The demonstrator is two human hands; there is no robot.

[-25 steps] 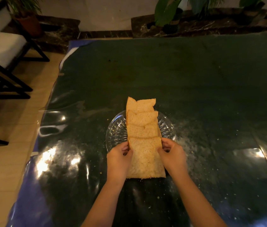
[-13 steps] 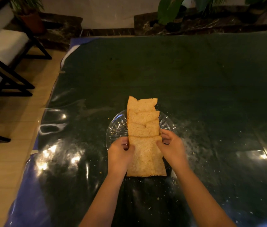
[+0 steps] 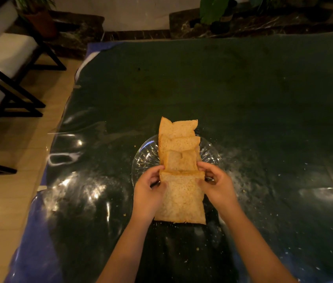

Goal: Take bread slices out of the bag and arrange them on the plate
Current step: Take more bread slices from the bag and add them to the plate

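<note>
Bread slices lie overlapped in a row across the glass plate, and the left hand and right hand pinch the nearest slice by its sides, probably needing to nudge it farther onto the plate.

Left hand and right hand, fingers curled inward.
</note>
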